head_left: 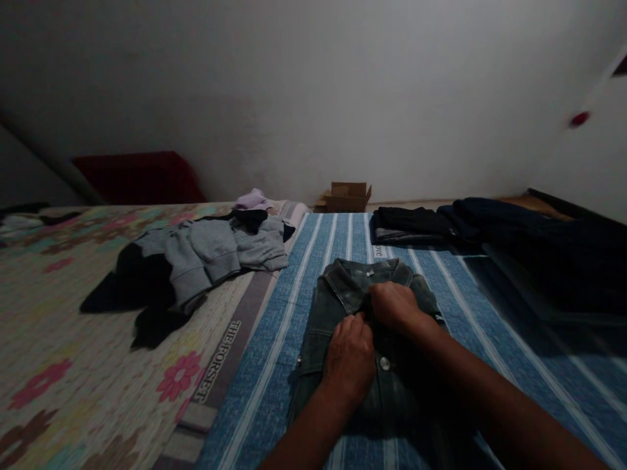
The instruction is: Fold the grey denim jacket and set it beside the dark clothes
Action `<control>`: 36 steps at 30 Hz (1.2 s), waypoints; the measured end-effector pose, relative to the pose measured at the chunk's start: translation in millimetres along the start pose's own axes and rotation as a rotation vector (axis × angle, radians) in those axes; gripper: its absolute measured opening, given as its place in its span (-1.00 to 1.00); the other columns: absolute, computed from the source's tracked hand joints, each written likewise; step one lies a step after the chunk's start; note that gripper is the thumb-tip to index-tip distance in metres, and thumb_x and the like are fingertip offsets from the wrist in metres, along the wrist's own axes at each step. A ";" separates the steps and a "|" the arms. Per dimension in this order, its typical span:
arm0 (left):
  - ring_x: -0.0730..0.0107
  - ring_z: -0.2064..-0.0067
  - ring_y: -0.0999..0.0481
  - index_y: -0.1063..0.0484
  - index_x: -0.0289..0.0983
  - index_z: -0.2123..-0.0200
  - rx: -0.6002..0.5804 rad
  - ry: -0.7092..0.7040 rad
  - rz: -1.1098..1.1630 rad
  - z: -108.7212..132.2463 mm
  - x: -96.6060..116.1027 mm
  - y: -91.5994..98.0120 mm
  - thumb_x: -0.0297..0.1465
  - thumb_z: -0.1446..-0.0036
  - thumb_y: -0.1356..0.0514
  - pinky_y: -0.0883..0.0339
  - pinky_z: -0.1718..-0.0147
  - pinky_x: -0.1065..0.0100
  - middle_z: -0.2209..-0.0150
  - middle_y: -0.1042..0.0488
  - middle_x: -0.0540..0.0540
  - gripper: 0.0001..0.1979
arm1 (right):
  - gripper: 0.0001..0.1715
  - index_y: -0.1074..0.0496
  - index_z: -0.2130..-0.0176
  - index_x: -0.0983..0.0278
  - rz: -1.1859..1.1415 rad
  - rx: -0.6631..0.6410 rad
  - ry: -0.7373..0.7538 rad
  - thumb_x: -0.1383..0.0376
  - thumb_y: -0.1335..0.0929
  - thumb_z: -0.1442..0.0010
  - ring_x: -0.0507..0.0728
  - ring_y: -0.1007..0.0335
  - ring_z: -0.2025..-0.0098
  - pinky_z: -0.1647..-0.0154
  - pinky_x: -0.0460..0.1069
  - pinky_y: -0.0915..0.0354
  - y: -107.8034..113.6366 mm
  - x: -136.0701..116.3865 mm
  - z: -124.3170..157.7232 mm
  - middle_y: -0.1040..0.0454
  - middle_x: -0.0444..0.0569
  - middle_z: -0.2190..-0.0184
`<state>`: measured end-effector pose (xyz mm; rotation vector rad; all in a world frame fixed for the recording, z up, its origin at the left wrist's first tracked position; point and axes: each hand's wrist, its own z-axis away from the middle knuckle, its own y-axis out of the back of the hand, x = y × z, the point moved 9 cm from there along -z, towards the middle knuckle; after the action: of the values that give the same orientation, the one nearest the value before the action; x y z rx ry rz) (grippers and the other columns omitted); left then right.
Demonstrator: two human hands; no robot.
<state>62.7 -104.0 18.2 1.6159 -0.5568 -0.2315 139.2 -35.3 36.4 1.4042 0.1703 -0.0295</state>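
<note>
A dark grey-green button-up shirt [313,349], folded with its collar at the far end, lies face up on a blue striped cloth [274,346]. My left hand [350,356] rests on its front, fingers curled onto the placket below the collar. Just above and to the right, my right hand [394,303] is closed on the placket near the collar, its fingertips tucked under. Both hands meet at the shirt's front edge, and what the fingertips pinch is partly hidden. A shiny round button shows below them.
On the left, a loose heap of grey and black clothes [206,258] lies on a flowered bedspread [108,372]. Dark folded clothes [414,222] are stacked at the right. An open cardboard box [347,196] stands by the wall at the back.
</note>
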 end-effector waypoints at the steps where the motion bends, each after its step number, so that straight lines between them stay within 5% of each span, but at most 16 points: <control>1: 0.17 -0.05 -0.37 -0.41 -0.35 0.04 0.004 -0.002 -0.004 0.5 0.1 -0.4 -0.60 -0.20 -0.01 -0.29 -0.07 0.14 -0.07 -0.42 -0.18 -0.69 | -0.69 -0.52 0.18 0.36 -0.002 -0.013 -0.004 0.40 -0.24 -0.18 0.28 -0.49 0.09 0.18 0.03 -0.33 -2.4 1.1 -3.0 -0.54 0.28 0.20; 4: 0.15 -0.07 -0.36 -0.41 -0.36 0.03 0.015 -0.004 -0.018 1.2 0.0 -1.4 -0.59 -0.20 -0.02 -0.28 -0.08 0.13 -0.07 -0.42 -0.19 -0.70 | -0.68 -0.53 0.18 0.34 -0.024 -0.065 -0.006 0.42 -0.25 -0.14 0.26 -0.50 0.10 0.23 0.00 -0.34 -7.9 4.6 -11.4 -0.55 0.24 0.19; 10: 0.15 -0.05 -0.38 -0.43 -0.34 0.09 0.030 0.004 -0.010 1.5 -0.6 -0.3 -0.58 -0.21 -0.02 -0.30 -0.06 0.13 -0.04 -0.43 -0.19 -0.74 | -0.77 -0.52 0.46 0.35 -0.095 -0.220 0.006 0.41 -0.28 -0.10 0.13 -0.50 0.48 0.46 -0.10 -0.28 -14.0 7.8 -23.3 -0.52 0.08 0.56; 16: 0.16 -0.06 -0.39 -0.43 -0.33 0.13 0.099 0.004 0.015 2.9 -2.9 -0.5 -0.58 -0.20 -0.04 -0.31 -0.06 0.13 -0.05 -0.43 -0.19 -0.77 | -0.78 -0.51 0.28 0.30 -0.165 -0.116 0.039 0.41 -0.30 -0.07 0.14 -0.50 0.41 0.45 -0.10 -0.23 -12.6 12.7 -20.7 -0.53 0.04 0.48; 23: 0.15 -0.07 -0.39 -0.42 -0.35 0.15 0.178 0.020 0.033 4.5 -4.5 2.3 -0.55 -0.20 -0.07 -0.31 -0.08 0.14 -0.02 -0.45 -0.20 -0.81 | -0.77 -0.46 0.20 0.30 -0.374 -0.155 0.068 0.41 -0.30 -0.10 0.00 -0.32 0.66 0.62 -0.17 -0.10 -27.5 24.2 -23.3 -0.35 -0.18 0.70; 36: 0.16 -0.05 -0.38 -0.44 -0.34 0.16 0.120 0.027 -0.012 3.5 -4.1 -0.2 -0.49 -0.24 -0.04 -0.30 -0.05 0.15 -0.02 -0.45 -0.19 -0.80 | -0.71 -0.41 0.10 0.35 -0.500 -0.191 0.046 0.38 -0.33 -0.13 0.01 -0.30 0.68 0.66 -0.19 -0.12 -42.0 30.9 -29.5 -0.31 -0.19 0.73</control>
<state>57.6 -105.0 16.8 1.7360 -0.5492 -0.1879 161.7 -10.9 -13.5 1.1442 0.5453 -0.3848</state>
